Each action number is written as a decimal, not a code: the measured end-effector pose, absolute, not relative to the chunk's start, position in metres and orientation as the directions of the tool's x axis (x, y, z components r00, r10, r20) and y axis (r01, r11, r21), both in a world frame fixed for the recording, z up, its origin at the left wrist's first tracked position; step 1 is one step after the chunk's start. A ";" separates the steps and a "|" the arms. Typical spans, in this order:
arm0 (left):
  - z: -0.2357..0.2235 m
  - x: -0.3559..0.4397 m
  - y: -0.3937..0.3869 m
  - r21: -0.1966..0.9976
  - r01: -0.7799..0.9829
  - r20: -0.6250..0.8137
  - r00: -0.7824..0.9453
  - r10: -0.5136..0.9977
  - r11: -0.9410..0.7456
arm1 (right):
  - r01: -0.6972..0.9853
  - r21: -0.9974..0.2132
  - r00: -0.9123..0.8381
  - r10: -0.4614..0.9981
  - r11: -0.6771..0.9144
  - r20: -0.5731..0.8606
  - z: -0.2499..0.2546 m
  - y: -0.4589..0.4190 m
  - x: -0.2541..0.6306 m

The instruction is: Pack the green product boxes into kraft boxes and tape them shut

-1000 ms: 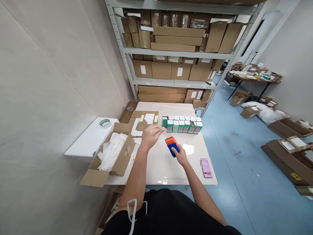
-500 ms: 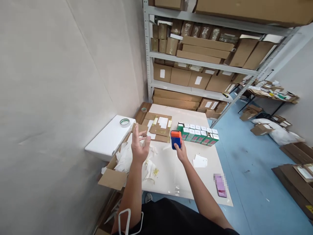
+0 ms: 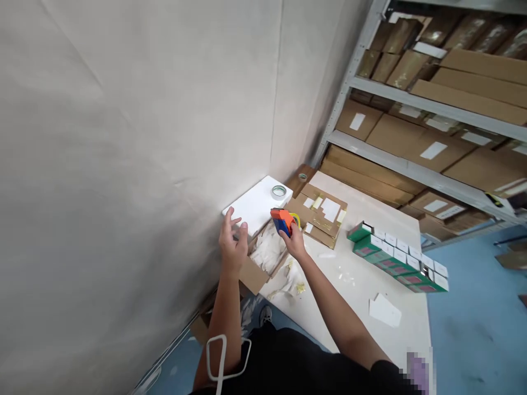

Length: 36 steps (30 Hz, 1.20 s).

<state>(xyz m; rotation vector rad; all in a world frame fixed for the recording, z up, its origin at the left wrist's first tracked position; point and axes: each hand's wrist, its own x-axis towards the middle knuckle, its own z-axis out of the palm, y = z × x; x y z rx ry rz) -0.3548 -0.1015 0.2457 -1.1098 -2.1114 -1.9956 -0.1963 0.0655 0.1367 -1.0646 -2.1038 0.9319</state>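
Observation:
My right hand [image 3: 295, 242] grips an orange and blue tape dispenser [image 3: 281, 221], its yellow ring showing on the far side. It is held up over the open cardboard box [image 3: 252, 275], which has crumpled white packing material [image 3: 268, 248] inside. My left hand [image 3: 234, 244] is raised beside that box with fingers apart and nothing in it. Behind the box lies a white slab-like block [image 3: 251, 206] bearing a roll of tape [image 3: 279, 191]. Flattened cardboard [image 3: 317, 219] with white labels rests on the table to the right of the dispenser.
Green and white small boxes [image 3: 399, 258] stand in rows on the white table [image 3: 349, 307]. White cards [image 3: 385, 310] and a blurred purple item [image 3: 418, 373] lie nearer its right edge. Shelving [image 3: 411, 164] loaded with cartons rises behind; a grey wall [image 3: 164, 137] borders the left.
My view has swung left toward the wall. My right hand has carried the tape dispenser left, from near the small boxes to over the open box. My left hand has lifted and spread its fingers.

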 end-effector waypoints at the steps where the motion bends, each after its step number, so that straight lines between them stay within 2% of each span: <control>1: 0.243 -0.362 -0.109 0.862 0.503 0.475 -0.756 0.451 -0.064 | 0.451 -0.756 -0.530 0.824 0.475 0.201 0.135 0.066 -0.215; 4: 0.237 -0.378 -0.132 0.867 0.497 0.455 -0.783 0.424 -0.012 | 0.531 -0.601 -0.613 0.761 0.597 0.214 0.133 0.067 -0.270; 8: 0.232 -0.389 -0.156 0.877 0.477 0.419 -0.818 0.393 0.058 | 0.646 -0.399 -0.674 0.732 0.651 0.103 0.138 0.065 -0.335; 12: 0.229 -0.393 -0.168 0.891 0.448 0.388 -0.838 0.382 0.078 | 0.643 -0.322 -0.732 0.681 0.695 0.008 0.134 0.062 -0.368; 14: 0.227 -0.395 -0.171 0.898 0.432 0.370 -0.845 0.386 0.086 | 0.635 -0.341 -0.728 0.684 0.693 0.034 0.128 0.061 -0.370; 19: 0.217 -0.396 -0.159 0.922 0.377 0.302 -0.844 0.442 0.089 | 0.472 -0.494 -0.691 0.654 0.730 0.307 0.125 0.062 -0.346; 23: 0.212 -0.387 -0.124 0.927 0.375 0.311 -0.798 0.517 0.020 | 0.373 -0.539 -0.645 0.628 0.756 0.435 0.143 0.072 -0.312; 29: 0.213 -0.347 -0.047 0.914 0.390 0.356 -0.640 0.681 -0.112 | 0.463 -0.546 -0.518 0.713 0.698 0.472 0.176 0.101 -0.229; 36: 0.210 -0.247 0.047 0.925 0.333 0.308 -0.373 0.875 -0.184 | 0.647 -0.572 -0.284 0.855 0.505 0.434 0.191 0.125 -0.079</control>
